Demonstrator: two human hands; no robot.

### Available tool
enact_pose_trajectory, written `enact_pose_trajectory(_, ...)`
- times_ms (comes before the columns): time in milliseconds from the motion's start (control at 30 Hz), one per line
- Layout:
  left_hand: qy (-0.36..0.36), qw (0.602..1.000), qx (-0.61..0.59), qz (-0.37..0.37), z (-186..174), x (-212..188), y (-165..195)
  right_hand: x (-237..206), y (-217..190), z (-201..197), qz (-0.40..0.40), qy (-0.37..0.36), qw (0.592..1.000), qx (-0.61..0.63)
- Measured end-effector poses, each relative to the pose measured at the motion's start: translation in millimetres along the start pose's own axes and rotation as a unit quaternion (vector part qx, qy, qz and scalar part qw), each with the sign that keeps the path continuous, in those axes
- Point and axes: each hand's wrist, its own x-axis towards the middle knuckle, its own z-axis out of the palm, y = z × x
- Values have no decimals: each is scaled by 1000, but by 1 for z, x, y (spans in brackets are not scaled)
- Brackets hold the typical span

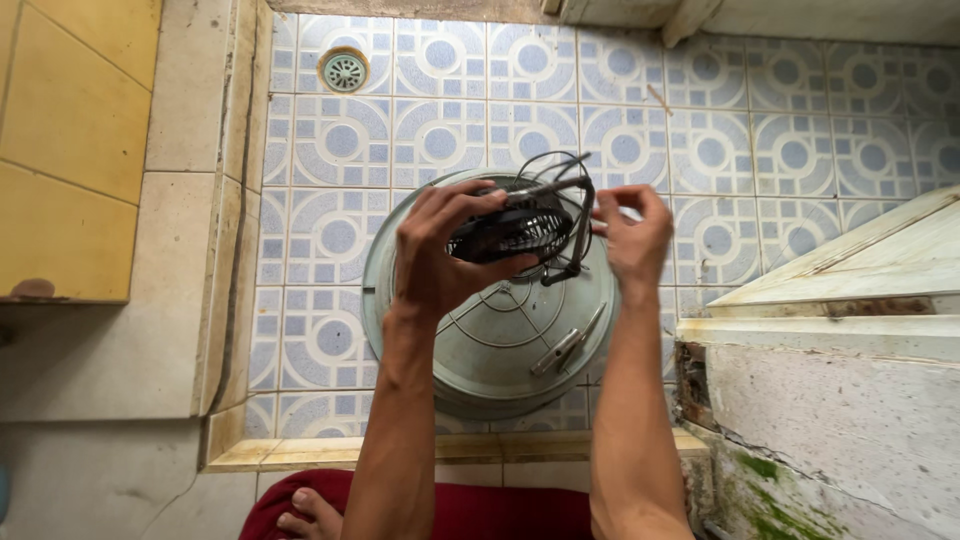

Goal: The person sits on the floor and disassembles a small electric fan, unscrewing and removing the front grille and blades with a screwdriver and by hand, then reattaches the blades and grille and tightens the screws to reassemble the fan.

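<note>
Two hands work a small fan over an upturned basin.
Above the basin (480, 360), left hand (440, 250) fingers wrap the black fan (515, 228); right hand (632, 235) fingers pinch its cord (583, 225). A metal tool (568, 345) lies on the basin; beyond it, a floor drain (344, 70).

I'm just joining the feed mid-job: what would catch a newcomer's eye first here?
At centre frame, the left hand grips a small black fan with a slatted grille, while the right hand pinches its tangled dark cord beside it. Below them, an upturned grey-green basin sits on the blue patterned tile floor, with a metal tool lying on it. A round drain lies in the floor at upper left.
</note>
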Motion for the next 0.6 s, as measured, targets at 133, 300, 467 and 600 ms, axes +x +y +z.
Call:
enact_pose_trajectory(133, 3, 1000, 22, 8, 4, -13, 10, -21, -46, -22, -93, -5, 985, 145)
enact_pose_trajectory(300, -22, 997, 73, 29, 3, -20, 16, -50, -102, -18, -167, -99, 972, 134)
enact_pose_trajectory(467, -35, 995, 88, 28, 2, -20, 27, -76, -138, -4, -177, -183, 960, 115)
enact_pose_trajectory(600, -28, 996, 83, 29, 1, -23, 34, -84, -145, -3, -271, -132, 950, -81)
